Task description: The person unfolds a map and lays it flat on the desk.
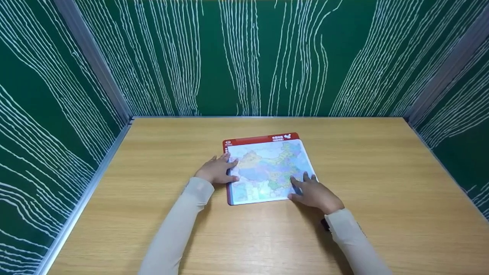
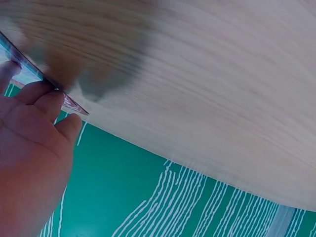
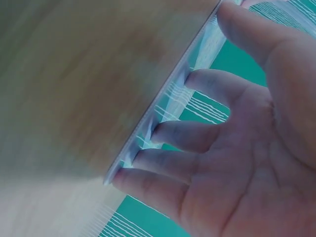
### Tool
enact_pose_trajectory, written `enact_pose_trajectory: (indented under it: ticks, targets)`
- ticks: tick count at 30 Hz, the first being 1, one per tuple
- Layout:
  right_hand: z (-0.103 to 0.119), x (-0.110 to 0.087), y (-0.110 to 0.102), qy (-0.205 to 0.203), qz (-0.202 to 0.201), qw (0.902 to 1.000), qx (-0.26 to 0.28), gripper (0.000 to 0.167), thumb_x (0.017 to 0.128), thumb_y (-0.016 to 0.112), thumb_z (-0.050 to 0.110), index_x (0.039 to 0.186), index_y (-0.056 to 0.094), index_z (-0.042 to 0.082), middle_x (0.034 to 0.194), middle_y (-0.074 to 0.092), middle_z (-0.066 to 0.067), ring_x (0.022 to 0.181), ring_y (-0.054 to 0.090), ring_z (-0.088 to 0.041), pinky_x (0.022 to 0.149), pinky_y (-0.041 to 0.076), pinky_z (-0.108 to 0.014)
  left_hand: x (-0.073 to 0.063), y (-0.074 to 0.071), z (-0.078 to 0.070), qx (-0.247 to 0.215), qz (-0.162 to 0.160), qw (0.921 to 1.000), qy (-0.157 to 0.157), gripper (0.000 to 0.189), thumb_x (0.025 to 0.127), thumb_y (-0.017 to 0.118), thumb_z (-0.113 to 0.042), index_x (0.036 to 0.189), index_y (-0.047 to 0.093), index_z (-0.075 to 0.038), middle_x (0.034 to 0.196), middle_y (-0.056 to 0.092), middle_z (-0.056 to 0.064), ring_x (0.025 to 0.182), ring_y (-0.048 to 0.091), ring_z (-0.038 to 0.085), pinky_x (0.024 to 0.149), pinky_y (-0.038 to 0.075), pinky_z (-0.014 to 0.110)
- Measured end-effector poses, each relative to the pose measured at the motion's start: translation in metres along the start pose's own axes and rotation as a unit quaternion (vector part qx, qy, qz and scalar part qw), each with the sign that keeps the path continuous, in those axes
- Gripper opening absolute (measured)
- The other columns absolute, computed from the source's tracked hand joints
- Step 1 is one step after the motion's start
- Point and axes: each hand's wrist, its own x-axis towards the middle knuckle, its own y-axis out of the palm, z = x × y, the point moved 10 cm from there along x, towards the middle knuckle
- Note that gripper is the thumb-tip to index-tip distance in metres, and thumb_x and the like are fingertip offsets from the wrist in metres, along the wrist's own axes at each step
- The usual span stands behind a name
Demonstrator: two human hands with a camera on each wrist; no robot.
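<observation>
A flat map board (image 1: 263,164) with a red strip along its top lies on the wooden table in the head view. It shows a coloured map with small labels. My left hand (image 1: 217,170) rests at its left edge, fingers spread and fingertips over the border. At the lower right corner my right hand (image 1: 317,194) touches the board with fingers apart. In the right wrist view the fingertips (image 3: 163,132) meet the glossy surface near the board's edge. The left wrist view has the left hand (image 2: 34,133) against the board's edge, with part of that board cut off.
The light wooden table (image 1: 160,160) spreads around the board on all sides. Green panels (image 1: 210,57) with wavy white lines stand behind and at both sides, joined by grey posts (image 1: 95,65). A small black item (image 1: 325,224) shows at the right cuff.
</observation>
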Motion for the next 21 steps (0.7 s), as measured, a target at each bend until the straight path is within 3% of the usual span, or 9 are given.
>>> enact_pose_trajectory:
  ticks: [8,16,21]
  targets:
    - [-0.006,0.001,-0.004,-0.019,-0.005,0.9998,-0.003,0.065,0.094,0.057,0.042,0.148,0.037,0.01,0.152,0.021,-0.035,0.138,0.017,-0.057,0.101,0.033,-0.068,-0.007,0.003,0.0,-0.001,-0.006,1.0,0.002,0.079,0.082,0.06,-0.063,0.149,0.024,-0.041,0.162,0.012,-0.006,0.15,0.009,0.02,0.121,0.008,0.048]
    - [-0.025,0.007,-0.007,0.009,0.01,0.9975,0.069,0.069,0.088,0.065,0.044,0.147,0.039,0.023,0.158,0.017,-0.02,0.145,0.007,-0.046,0.107,0.023,-0.069,-0.013,0.006,-0.004,-0.012,-0.017,0.9997,0.015,0.081,0.08,0.062,-0.063,0.148,0.026,-0.038,0.161,0.014,-0.004,0.15,0.01,0.02,0.122,0.007,0.046]
    - [-0.032,0.011,-0.008,0.012,0.016,0.9965,0.082,0.07,0.085,0.067,0.047,0.147,0.039,0.027,0.16,0.015,-0.014,0.147,0.005,-0.043,0.109,0.021,-0.069,-0.016,0.007,-0.003,-0.016,-0.026,0.9994,0.018,0.082,0.08,0.061,-0.064,0.149,0.026,-0.037,0.162,0.014,-0.003,0.15,0.011,0.02,0.122,0.007,0.045]
